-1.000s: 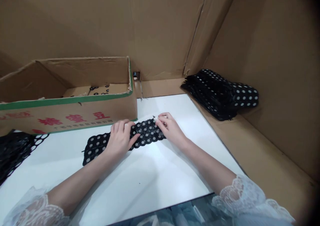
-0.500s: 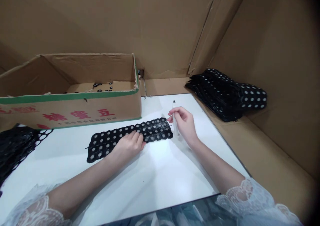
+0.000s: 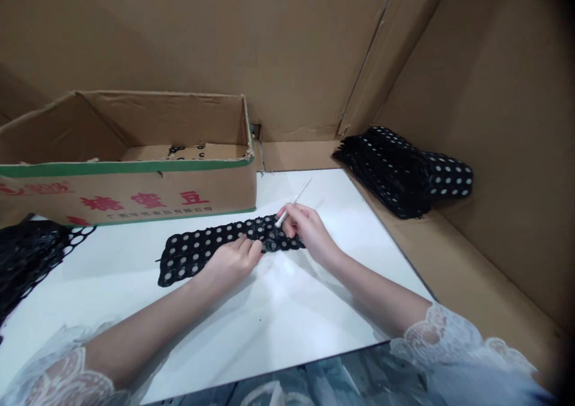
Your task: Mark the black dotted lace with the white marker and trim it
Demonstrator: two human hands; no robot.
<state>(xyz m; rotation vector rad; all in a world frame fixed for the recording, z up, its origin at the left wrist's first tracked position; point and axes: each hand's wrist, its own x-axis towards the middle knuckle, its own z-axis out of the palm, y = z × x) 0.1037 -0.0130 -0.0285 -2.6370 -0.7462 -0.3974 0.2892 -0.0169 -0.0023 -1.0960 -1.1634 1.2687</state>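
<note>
A long black strip with rows of round whitish dots (image 3: 197, 247) lies flat on the white table. My left hand (image 3: 236, 255) is closed, its curled fingers pinching the strip's near edge around the middle. In a pinch grip, my right hand (image 3: 309, 226) holds a slim white pen-like stick (image 3: 294, 201) over the strip's right part. The stick slants, one end low by the dots and its thin end pointing up and away. My right fingers hide some of the strip's right end.
An open cardboard box (image 3: 179, 190) with small black rings inside stands at the back left. Black netted pieces (image 3: 31, 262) are heaped at the left. A stack of black dotted strips (image 3: 404, 172) leans by the right cardboard wall (image 3: 503, 124). The white tabletop (image 3: 269, 334) extends in front.
My right hand has moved left, from beside the strip's right end to over it, and the white stick has tipped from near upright to slanting. My left hand stays on the strip.
</note>
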